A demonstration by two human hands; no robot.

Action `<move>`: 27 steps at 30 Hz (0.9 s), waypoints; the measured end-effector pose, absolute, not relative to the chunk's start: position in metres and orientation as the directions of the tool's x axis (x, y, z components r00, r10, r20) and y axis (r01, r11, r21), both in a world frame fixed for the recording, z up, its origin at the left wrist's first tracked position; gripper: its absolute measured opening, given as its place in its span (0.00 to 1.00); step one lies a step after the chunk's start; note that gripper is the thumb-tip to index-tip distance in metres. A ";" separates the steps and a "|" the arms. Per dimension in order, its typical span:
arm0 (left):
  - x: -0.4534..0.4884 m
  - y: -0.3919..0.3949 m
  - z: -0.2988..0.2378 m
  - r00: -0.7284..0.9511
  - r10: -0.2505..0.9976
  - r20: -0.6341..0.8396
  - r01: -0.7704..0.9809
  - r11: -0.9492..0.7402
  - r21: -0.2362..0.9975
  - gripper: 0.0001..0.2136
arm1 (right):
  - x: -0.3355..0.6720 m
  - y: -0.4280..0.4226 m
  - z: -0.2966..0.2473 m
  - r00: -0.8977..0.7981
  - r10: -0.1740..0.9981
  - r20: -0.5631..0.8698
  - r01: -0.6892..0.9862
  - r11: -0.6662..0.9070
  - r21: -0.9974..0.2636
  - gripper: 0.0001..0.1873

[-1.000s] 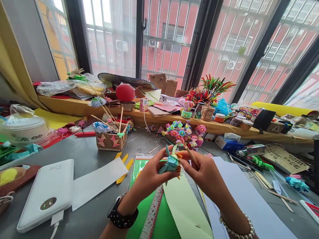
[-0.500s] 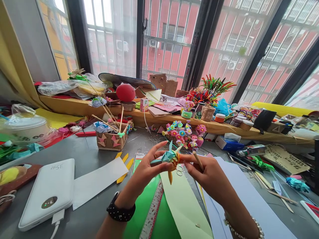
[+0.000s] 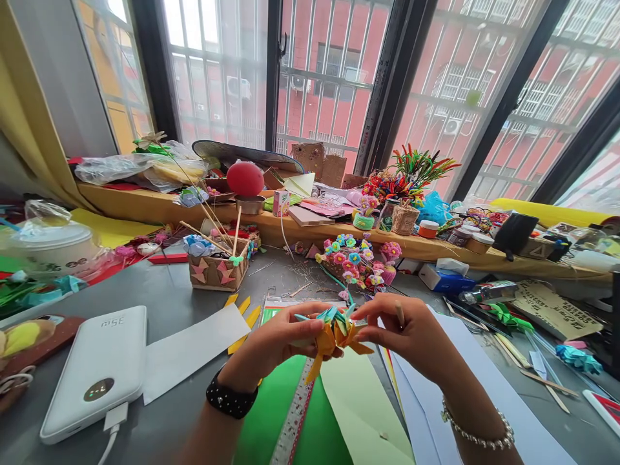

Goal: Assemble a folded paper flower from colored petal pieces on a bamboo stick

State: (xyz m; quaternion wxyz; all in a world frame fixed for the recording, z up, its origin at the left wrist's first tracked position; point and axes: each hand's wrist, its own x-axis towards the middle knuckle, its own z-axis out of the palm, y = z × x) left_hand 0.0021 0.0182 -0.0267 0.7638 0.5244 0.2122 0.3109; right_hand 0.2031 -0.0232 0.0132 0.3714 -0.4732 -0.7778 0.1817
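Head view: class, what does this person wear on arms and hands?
Forearms bare: no sleeves, no gloves. At the wrist of the left hand is a black strap speckled with small white dots; at that of the right hand, a bracelet of pale silvery beads.

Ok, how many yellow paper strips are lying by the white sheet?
3, fanned side by side at the corner of the white sheet: short strip, middle strip, long strip. The sheet may hide more.

Two hands point(image 3: 271, 342) point(image 3: 411, 332), one paper flower point(image 3: 334, 329), one power bank point(image 3: 97, 371), one ruler point(image 3: 295, 413).
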 end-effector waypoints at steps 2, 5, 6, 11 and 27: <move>0.002 0.019 -0.027 0.739 0.673 -0.021 -0.238 0.290 0.927 0.19 | 0.203 -0.023 0.013 -0.315 0.864 0.394 0.607 0.502 -0.616 0.12; 0.002 0.020 -0.028 0.760 0.648 -0.047 -0.238 0.346 0.908 0.19 | 0.203 -0.023 0.014 -0.361 0.850 0.384 0.613 0.526 -0.590 0.13; 0.002 0.020 -0.028 0.769 0.637 -0.048 -0.246 0.365 0.898 0.18 | 0.203 -0.023 0.014 -0.381 0.844 0.377 0.610 0.536 -0.583 0.13; 0.002 0.024 -0.032 0.746 0.665 0.044 -0.438 0.439 0.785 0.21 | 0.203 -0.023 0.014 -0.358 0.834 0.420 0.579 0.551 -0.601 0.12; 0.038 0.005 -0.029 0.309 0.937 0.162 -0.375 -0.037 0.926 0.23 | 0.183 -0.018 0.001 -0.161 0.796 0.583 0.635 0.536 -0.556 0.05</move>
